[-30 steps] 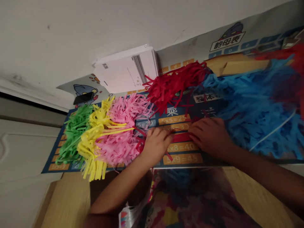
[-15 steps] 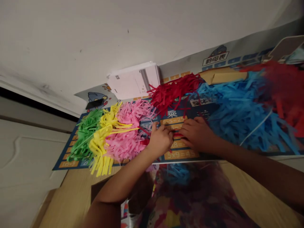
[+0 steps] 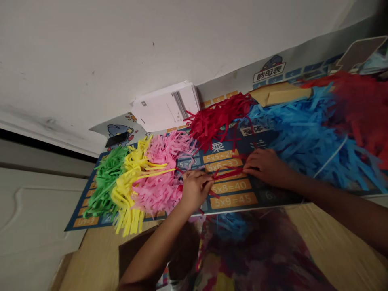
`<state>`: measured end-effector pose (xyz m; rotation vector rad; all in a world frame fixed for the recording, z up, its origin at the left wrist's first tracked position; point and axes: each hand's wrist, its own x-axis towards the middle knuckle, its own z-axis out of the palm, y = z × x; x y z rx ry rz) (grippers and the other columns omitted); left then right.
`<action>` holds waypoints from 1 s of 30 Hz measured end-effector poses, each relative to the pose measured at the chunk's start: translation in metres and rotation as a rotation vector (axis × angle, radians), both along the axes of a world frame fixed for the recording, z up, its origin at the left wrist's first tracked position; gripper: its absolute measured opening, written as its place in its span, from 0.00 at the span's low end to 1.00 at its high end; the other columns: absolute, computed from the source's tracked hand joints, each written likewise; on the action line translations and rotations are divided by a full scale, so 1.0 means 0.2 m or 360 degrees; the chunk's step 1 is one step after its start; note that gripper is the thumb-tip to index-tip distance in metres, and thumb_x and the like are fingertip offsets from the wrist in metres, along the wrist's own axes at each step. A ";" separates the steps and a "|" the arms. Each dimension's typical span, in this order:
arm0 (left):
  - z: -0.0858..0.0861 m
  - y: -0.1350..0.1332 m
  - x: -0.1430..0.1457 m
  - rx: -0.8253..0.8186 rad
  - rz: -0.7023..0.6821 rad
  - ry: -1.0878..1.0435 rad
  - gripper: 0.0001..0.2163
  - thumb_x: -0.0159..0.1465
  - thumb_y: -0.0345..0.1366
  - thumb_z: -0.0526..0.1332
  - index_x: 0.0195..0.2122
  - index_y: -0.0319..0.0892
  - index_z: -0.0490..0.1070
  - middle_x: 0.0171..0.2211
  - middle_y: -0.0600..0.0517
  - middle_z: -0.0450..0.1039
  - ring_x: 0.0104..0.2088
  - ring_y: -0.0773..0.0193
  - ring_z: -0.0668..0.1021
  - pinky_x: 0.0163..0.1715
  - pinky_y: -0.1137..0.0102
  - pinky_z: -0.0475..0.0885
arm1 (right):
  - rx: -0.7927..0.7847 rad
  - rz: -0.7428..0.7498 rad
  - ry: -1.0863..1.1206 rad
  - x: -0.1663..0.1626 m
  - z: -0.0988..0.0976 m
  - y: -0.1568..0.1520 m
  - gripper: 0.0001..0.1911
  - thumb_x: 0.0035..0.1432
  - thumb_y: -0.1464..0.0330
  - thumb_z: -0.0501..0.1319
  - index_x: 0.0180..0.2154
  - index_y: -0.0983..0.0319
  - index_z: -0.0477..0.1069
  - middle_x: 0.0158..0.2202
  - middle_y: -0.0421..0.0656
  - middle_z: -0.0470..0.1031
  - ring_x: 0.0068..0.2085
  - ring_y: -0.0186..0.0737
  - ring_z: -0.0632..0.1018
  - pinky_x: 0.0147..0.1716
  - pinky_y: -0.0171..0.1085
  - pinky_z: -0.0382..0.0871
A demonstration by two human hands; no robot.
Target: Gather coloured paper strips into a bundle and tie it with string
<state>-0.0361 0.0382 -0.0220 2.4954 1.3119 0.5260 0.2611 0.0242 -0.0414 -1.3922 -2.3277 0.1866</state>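
Note:
A few thin red paper strips [image 3: 228, 173] stretch between my two hands, low over a printed multiplication mat [image 3: 233, 200]. My left hand [image 3: 197, 186] pinches their left end, its fingers closed. The right end is gripped by my right hand [image 3: 263, 167], fingertips pressed together. Just left of my left hand lie pink paper tassels [image 3: 157, 190], with yellow tassels [image 3: 129, 182] and green tassels [image 3: 106, 182] farther left. A dark red tassel bunch [image 3: 220, 121] rests behind the strips. Blue paper strips [image 3: 309, 141] heap up beside my right hand.
A stack of white boxes or cards [image 3: 166, 107] leans at the wall. Nearby lies a dark phone-like object [image 3: 117, 139]. Brown folded paper [image 3: 280, 95] sits behind the blue heap, with brighter red strips [image 3: 360, 109] at far right. Blue strips [image 3: 232, 226] lie below the table edge.
My hands have moved apart, the right one going right and the left one slightly left and down. More of the red strips now shows between them. The view has shifted slightly.

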 end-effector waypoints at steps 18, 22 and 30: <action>0.05 0.04 0.06 -0.0177 0.0107 0.0239 0.07 0.63 0.35 0.63 0.27 0.44 0.74 0.31 0.51 0.77 0.38 0.56 0.77 0.37 0.62 0.60 | -0.0290 -0.0135 0.0016 -0.04 0.01 0.08 0.09 0.58 0.64 0.65 0.27 0.59 0.76 0.30 0.39 0.78 0.38 0.42 0.73 0.40 0.43 0.52; 0.07 0.04 0.06 -0.0061 0.0022 0.0318 0.04 0.63 0.33 0.65 0.39 0.46 0.76 0.37 0.52 0.79 0.41 0.57 0.76 0.39 0.61 0.60 | -0.0089 -0.0142 -0.0141 -0.07 0.05 0.05 0.08 0.60 0.65 0.64 0.29 0.60 0.75 0.32 0.41 0.78 0.38 0.42 0.72 0.40 0.43 0.52; 0.08 -0.03 0.15 0.0679 -0.0476 0.0603 0.06 0.68 0.35 0.61 0.42 0.42 0.76 0.37 0.51 0.79 0.42 0.56 0.72 0.48 0.55 0.59 | 0.0401 0.0404 -0.0453 -0.21 0.07 0.00 0.12 0.69 0.73 0.56 0.34 0.61 0.75 0.34 0.40 0.76 0.43 0.42 0.70 0.49 0.48 0.52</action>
